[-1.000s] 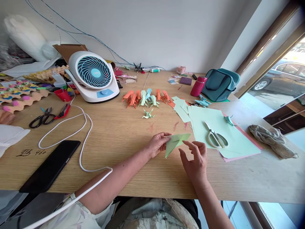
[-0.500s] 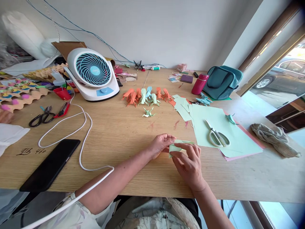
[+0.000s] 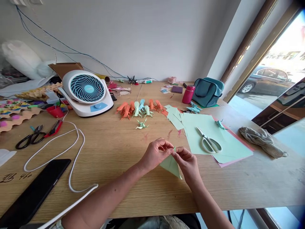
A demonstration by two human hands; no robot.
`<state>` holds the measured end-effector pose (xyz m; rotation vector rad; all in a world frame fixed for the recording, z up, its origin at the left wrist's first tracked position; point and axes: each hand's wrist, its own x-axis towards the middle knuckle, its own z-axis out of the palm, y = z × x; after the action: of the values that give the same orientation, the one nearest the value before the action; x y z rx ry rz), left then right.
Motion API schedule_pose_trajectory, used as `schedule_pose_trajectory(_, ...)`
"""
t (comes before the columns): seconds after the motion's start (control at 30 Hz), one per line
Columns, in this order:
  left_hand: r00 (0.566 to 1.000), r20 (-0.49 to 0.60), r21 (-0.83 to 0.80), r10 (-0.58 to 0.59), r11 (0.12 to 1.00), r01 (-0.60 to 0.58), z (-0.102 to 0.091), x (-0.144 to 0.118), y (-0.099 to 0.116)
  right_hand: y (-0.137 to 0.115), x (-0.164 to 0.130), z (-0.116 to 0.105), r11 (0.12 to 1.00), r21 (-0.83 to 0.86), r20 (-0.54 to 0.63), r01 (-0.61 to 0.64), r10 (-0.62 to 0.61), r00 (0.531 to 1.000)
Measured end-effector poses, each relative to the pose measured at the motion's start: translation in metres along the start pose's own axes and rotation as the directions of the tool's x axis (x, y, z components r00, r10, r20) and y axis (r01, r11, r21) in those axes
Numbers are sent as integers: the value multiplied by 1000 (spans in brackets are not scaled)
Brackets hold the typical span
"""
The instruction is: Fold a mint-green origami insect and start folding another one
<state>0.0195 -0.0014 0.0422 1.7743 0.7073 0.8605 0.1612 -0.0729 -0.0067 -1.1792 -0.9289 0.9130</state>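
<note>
A folded light-green paper triangle (image 3: 171, 164) is held just above the wooden table (image 3: 114, 149), its point hanging toward me. My left hand (image 3: 156, 154) pinches its top corner from the left. My right hand (image 3: 188, 163) pinches the same corner from the right, fingertips meeting my left hand's. Both hands are at the middle of the table near its front.
Green sheets (image 3: 209, 135) with white scissors (image 3: 208, 143) lie right of my hands. A row of orange and pale folded paper figures (image 3: 139, 109) sits behind. Around these lie a white fan (image 3: 87, 92), its white cable (image 3: 71, 149), a black phone (image 3: 33, 192), black scissors (image 3: 30, 138), a teal bag (image 3: 207, 91) and a grey cloth (image 3: 260, 140).
The paper lay flat under my hands half a second ago; now it is lifted and turned point-down, both hands pinching its top. The head has tilted up, showing more wall.
</note>
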Motion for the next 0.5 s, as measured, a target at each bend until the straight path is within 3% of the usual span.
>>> schedule_pose_trajectory(0.17,998,-16,-84,-59,995,58,3,-2,-8,5,-2,0,996,-82,35,22,-19,999)
schedule_pose_trajectory(0.5,994,-75,-86,-85,993,78,2,-8,-11,3,-5,0,978,-207,92,31,-12,996)
